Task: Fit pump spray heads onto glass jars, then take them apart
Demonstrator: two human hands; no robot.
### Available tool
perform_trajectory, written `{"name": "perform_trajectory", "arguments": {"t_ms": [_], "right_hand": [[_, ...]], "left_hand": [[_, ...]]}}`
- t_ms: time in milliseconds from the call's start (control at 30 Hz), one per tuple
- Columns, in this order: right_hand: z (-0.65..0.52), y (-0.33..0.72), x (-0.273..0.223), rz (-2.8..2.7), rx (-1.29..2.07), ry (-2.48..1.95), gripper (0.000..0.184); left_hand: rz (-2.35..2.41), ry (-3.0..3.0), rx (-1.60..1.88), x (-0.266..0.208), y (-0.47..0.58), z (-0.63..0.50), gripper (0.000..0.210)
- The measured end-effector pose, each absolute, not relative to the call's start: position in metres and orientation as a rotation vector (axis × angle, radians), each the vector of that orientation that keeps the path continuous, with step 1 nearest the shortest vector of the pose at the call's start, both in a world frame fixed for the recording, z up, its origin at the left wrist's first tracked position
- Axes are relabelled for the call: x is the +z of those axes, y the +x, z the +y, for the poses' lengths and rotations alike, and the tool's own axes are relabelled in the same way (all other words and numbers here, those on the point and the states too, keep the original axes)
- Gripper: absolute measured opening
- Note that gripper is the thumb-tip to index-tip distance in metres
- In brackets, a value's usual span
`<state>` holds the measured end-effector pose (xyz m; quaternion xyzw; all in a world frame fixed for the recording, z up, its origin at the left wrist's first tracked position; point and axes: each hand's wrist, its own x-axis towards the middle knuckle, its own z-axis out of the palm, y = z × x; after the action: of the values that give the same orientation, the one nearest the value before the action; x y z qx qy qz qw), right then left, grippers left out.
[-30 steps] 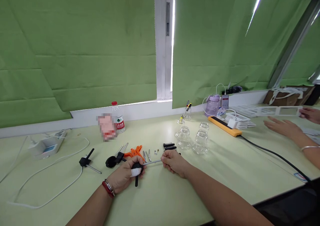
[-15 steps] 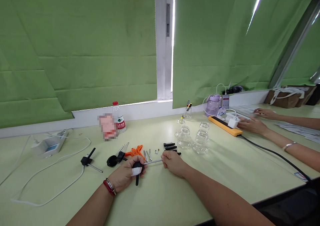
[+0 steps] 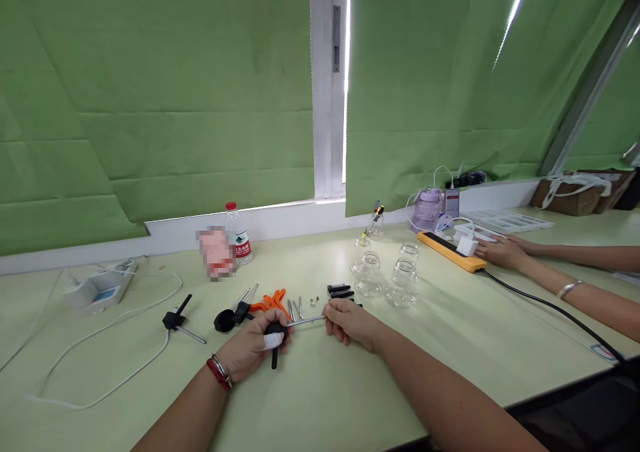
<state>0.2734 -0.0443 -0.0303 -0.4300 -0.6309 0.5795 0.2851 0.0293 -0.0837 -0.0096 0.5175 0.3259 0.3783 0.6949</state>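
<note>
My left hand (image 3: 250, 347), with white tape round the thumb, is closed on a black plastic piece (image 3: 275, 359) whose short arm points down toward me. A thin silver metal rod (image 3: 306, 321) runs from that piece to my right hand (image 3: 350, 322). The fingertips of my right hand pinch the rod's far end and hide its tip. Just beyond my hands lie orange plastic clamps (image 3: 273, 301), loose metal rods (image 3: 295, 309), tiny metal parts (image 3: 314, 301) and black slotted pieces (image 3: 340, 291). A black round part (image 3: 225, 320) rests by my left hand.
Several clear glass jars (image 3: 401, 285) stand right of centre. A similar black piece with a rod (image 3: 175, 321) lies left, near a white cable (image 3: 113, 399). A water bottle (image 3: 243, 242) stands behind. At right are an orange power strip (image 3: 450, 252) and another person's hands (image 3: 503, 252).
My right hand's lower fingers have loosened and dropped a little while its fingertips stay on the rod. My left hand holds still. The other person's far hand has drawn back toward the near one.
</note>
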Motion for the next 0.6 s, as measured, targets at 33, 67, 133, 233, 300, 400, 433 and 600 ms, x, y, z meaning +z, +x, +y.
{"name": "perform_trajectory", "arguments": {"t_ms": [33, 67, 133, 233, 300, 400, 433, 600], "right_hand": [[-0.0442, 0.2742, -0.0298, -1.681, 1.560, -1.142, 0.031], [-0.0441, 0.2747, -0.0298, -1.678, 1.567, -1.136, 0.027], [-0.0436, 0.2750, -0.0311, -1.672, 1.570, -1.133, 0.023], [-0.0425, 0.2738, -0.0342, -1.664, 1.560, -1.145, 0.021], [-0.0421, 0.2727, -0.0354, -1.659, 1.552, -1.156, 0.022], [-0.0423, 0.2716, -0.0357, -1.658, 1.542, -1.170, 0.029], [-0.0425, 0.2714, -0.0356, -1.659, 1.538, -1.173, 0.030], [-0.0423, 0.2706, -0.0364, -1.653, 1.535, -1.184, 0.032]], "left_hand": [[0.731, 1.157, 0.845, -0.0100, 0.0294, -0.0837, 0.021], [0.734, 1.157, 0.844, -0.0103, 0.0294, -0.0837, 0.021], [0.733, 1.158, 0.841, -0.0108, 0.0294, -0.0837, 0.021], [0.728, 1.158, 0.843, -0.0105, 0.0295, -0.0840, 0.022], [0.732, 1.156, 0.847, -0.0099, 0.0297, -0.0843, 0.022], [0.745, 1.158, 0.845, -0.0089, 0.0300, -0.0847, 0.023], [0.747, 1.160, 0.842, -0.0088, 0.0300, -0.0848, 0.024], [0.742, 1.165, 0.842, -0.0085, 0.0299, -0.0848, 0.023]]}}
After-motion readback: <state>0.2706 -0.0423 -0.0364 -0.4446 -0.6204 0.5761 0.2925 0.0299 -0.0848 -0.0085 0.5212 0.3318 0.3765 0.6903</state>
